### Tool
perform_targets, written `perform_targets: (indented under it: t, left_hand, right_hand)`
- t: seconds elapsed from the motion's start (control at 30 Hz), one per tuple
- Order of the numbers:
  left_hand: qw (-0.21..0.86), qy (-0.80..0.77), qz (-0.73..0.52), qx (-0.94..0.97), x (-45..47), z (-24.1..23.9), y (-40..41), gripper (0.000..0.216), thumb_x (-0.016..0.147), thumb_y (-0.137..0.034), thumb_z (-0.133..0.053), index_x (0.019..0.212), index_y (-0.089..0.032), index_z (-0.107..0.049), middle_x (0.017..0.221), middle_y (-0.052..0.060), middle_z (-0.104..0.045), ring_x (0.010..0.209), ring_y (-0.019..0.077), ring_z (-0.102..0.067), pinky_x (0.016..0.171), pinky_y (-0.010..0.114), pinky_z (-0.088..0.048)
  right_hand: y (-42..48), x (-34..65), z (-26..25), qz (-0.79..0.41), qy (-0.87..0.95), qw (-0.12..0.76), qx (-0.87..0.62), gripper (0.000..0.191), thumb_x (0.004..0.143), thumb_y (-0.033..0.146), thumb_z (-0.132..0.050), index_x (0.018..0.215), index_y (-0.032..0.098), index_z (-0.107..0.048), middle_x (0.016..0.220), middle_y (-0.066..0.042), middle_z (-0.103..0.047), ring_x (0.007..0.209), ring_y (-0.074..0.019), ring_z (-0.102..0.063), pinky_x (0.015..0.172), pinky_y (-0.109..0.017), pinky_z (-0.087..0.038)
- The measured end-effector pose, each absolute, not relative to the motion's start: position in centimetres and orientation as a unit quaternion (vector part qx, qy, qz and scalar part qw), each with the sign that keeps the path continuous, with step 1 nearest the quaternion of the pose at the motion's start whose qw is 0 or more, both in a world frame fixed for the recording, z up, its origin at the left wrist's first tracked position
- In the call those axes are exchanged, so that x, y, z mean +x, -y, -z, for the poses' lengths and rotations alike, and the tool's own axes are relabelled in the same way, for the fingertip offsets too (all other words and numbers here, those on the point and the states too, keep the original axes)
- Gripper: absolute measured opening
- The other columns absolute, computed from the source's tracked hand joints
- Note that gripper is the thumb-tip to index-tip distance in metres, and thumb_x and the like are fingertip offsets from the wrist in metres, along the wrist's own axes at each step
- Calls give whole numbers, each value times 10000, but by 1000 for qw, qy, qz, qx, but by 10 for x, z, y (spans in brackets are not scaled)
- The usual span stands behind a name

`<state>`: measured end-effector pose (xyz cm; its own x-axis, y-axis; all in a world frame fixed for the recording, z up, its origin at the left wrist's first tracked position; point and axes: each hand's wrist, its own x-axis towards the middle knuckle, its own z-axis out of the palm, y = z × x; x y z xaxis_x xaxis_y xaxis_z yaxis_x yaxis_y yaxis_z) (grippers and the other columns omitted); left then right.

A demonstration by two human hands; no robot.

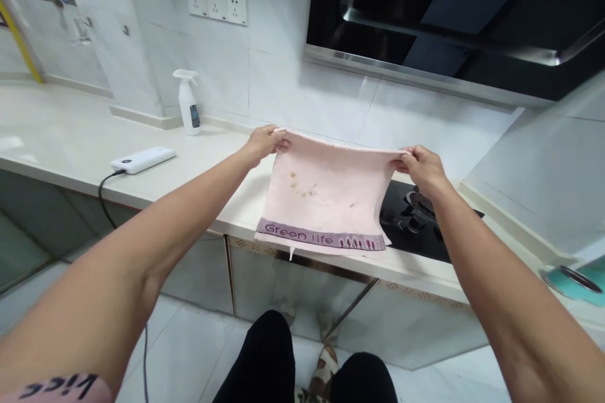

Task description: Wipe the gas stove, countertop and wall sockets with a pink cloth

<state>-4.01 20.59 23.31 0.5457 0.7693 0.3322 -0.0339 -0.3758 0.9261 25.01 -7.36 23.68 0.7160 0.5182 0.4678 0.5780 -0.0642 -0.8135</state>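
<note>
A pale bench runs behind the pink cloth and out to both sides of it. Above the cloth and to its right hangs a black range hood; a black hob shows past the cloth's right edge. The cloth itself is held up spread, its lower edge seen across the bench's front edge; whether it touches there is hard to tell from this angle. A purple band lettered "Green life" crosses its bottom. Left of the cloth, toward the back, stands a white spray bottle. The left hand is pinched on the cloth's upper left corner and the right hand on its upper right, the two hands well apart. Farther left of the cloth lies a white device with a black cable. Small brownish stains mark the cloth, mostly left of its middle.
</note>
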Motion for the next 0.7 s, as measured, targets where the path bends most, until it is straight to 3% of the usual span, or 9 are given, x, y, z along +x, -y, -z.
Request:
perform_targets:
  t: [0.13, 0.23, 0.3, 0.37, 0.47, 0.63, 0.7]
  left_hand:
    - [441, -181, -326, 817, -98, -196, -188, 324, 929, -518, -665, 990, -210, -746, 1042, 96, -817, 1033, 225, -753, 857, 320, -543]
    - [423, -153, -101, 887, -148, -158, -179, 386, 872, -594, -677, 1004, -255, -805, 1041, 63, -821, 950, 219, -755, 817, 303, -557]
    - [422, -173, -52, 888, -167, -138, -179, 448, 810, -583, -711, 1128, -282, -803, 1059, 43, -815, 950, 226, -751, 803, 285, -550]
    - [408, -219, -79, 883, -172, -127, -183, 549, 793, -596, -686, 1229, -272, -770, 1027, 46, -807, 931, 238, -746, 780, 284, -544]
    - [335, -268, -149, 891, -159, -120, -186, 537, 821, -615, -602, 1163, -240, -780, 1039, 72, -795, 936, 256, -734, 809, 313, -546]
    - [223, -272, -240, 905, -129, -106, -180, 442, 834, -524, -597, 1080, -217, -799, 1091, 102, -759, 938, 255, -711, 905, 348, -543]
    - [223, -284, -264, 894, -125, -100, -182, 401, 860, -483, -593, 1083, -222, -800, 1091, 94, -755, 948, 244, -709, 915, 335, -546]
  right_hand:
    - [146, 221, -188, 76, 458, 431, -774, 317, 931, 528, -616, 997, 229, -700, 969, -57, -766, 907, -217, -719, 902, -388, -582]
    - [199, 192, -134, -27, 540, 322, -777, 389, 943, 579, -579, 1077, 262, -762, 1138, -81, -770, 1062, -262, -720, 970, -415, -574]
    - [221, 179, -106, -88, 561, 264, -779, 401, 939, 583, -594, 1145, 295, -781, 1327, -87, -722, 1229, -287, -676, 1071, -440, -533]
    - [227, 176, -93, -91, 547, 257, -792, 419, 948, 587, -577, 1188, 306, -775, 1394, -91, -687, 1294, -295, -641, 1117, -456, -498]
    - [214, 186, -96, -39, 483, 273, -831, 455, 972, 589, -484, 1143, 277, -766, 1277, -109, -721, 1187, -288, -673, 1058, -447, -515]
    - [156, 188, -106, -28, 347, 134, -928, 563, 1003, 608, -356, 1013, 207, -750, 1168, -183, -699, 1178, -355, -672, 1048, -520, -483]
    - [131, 177, -101, -28, 312, 149, -938, 555, 963, 660, -438, 965, 178, -711, 1215, -227, -662, 1192, -397, -663, 1044, -560, -474]
